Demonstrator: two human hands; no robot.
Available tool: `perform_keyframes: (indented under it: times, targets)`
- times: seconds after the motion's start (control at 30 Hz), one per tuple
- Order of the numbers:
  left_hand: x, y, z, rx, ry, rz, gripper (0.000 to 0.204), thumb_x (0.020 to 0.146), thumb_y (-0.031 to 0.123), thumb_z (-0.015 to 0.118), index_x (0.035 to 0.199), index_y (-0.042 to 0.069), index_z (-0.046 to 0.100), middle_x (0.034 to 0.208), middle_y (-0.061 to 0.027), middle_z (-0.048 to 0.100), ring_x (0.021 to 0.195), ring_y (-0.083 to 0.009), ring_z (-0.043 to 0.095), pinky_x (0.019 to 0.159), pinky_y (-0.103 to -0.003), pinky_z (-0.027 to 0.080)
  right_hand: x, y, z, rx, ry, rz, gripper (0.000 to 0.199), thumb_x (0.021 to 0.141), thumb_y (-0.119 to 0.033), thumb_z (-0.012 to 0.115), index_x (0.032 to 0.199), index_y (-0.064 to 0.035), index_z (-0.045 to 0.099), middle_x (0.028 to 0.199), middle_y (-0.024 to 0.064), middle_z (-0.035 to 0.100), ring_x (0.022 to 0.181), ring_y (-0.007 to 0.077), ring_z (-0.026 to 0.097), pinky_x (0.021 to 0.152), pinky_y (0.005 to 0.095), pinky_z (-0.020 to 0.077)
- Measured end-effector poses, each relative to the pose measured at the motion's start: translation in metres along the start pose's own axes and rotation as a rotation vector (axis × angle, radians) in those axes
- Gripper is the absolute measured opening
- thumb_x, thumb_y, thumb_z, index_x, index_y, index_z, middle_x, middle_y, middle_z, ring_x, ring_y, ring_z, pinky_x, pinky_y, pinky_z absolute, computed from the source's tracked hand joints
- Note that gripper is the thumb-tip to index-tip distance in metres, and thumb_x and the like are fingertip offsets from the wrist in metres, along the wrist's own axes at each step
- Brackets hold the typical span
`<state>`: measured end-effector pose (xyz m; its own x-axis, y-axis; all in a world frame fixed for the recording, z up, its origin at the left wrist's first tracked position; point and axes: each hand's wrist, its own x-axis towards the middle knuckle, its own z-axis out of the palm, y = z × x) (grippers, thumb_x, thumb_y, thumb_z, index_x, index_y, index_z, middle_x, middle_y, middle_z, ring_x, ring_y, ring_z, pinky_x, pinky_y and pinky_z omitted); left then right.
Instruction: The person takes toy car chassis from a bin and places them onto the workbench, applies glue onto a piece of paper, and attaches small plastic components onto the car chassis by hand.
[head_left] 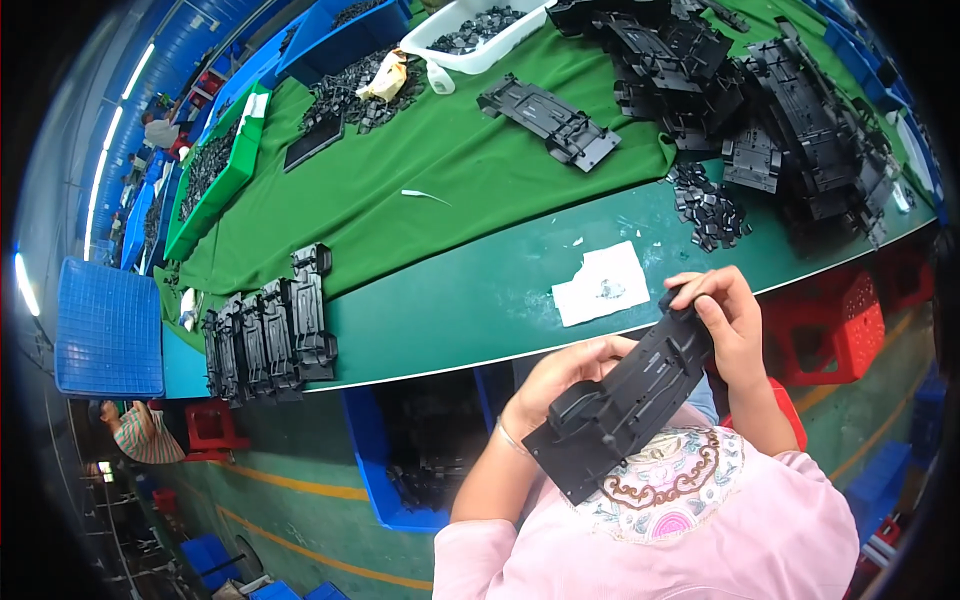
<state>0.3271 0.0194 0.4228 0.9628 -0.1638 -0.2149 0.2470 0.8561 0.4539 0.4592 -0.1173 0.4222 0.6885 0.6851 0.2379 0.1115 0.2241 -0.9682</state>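
Above my lap I hold a black plastic car chassis (640, 400), tilted, with a wheel-arch shape at each end. My left hand (570, 378) is closed along its left side, some fingers hidden behind it. My right hand (728, 312) grips the far upper end, thumb and fingers bent over a small dark part there; what exactly the fingertips press is hard to make out. Just beyond the chassis, on the green table (460, 310), lies a torn white paper (603, 284) with a grey smudge. A heap of small black parts (708, 207) sits to the right of the paper.
A row of similar chassis (265, 335) stands at the left table edge; more are piled (800, 120) at the right. One chassis (550, 120) lies on the green cloth (400, 170). Bins hold small black parts. A blue crate (365, 460) and red stools (830, 330) stand below.
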Motion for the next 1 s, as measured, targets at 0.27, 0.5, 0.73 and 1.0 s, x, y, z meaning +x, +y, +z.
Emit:
perform_keyframes:
  times: [0.27,0.5,0.73,1.0]
  targets:
    - [-0.002,-0.05,0.002,0.551,0.23,0.492,0.084,0.067,0.025,0.063,0.126,-0.001,0.009,0.112,-0.0117,0.042,0.105,-0.0186,0.04,0.089,-0.031,0.031,-0.024,0.015,0.026,0.04,0.037,0.168,0.007,0.08,-0.007,0.046,0.083,-0.0023,0.043,0.083,0.0064,0.052,0.091,0.016,0.047,0.082,0.0284,0.0341]
    - [-0.018,-0.037,0.001,0.419,0.368,0.456,0.037,0.079,0.011,0.039,0.114,-0.003,0.036,0.107,-0.0125,0.046,0.097,-0.0181,0.046,0.084,-0.03,0.037,-0.007,0.012,0.016,0.341,0.088,0.409,0.01,0.077,-0.013,0.052,0.08,-0.0045,0.048,0.068,0.0011,0.049,0.064,0.0076,0.046,0.061,0.0193,0.0371]
    - [-0.025,-0.037,0.004,0.376,0.482,0.425,0.03,0.081,0.012,0.039,0.107,-0.002,0.043,0.1,-0.0094,0.051,0.091,-0.0163,0.049,0.081,-0.029,0.039,-0.004,0.009,0.009,0.345,0.025,0.47,0.012,0.078,-0.012,0.051,0.084,-0.0023,0.05,0.069,0.0041,0.053,0.06,0.0086,0.05,0.056,0.019,0.0406]
    - [-0.031,-0.042,0.0,0.415,0.598,0.394,0.026,0.08,0.012,0.045,0.102,-0.001,0.048,0.098,-0.0067,0.052,0.087,-0.0126,0.05,0.078,-0.025,0.039,0.017,0.02,0.007,0.016,-0.155,0.414,0.009,0.076,0.0,0.048,0.084,0.0003,0.052,0.081,0.0047,0.054,0.07,0.0103,0.053,0.065,0.0219,0.0439]
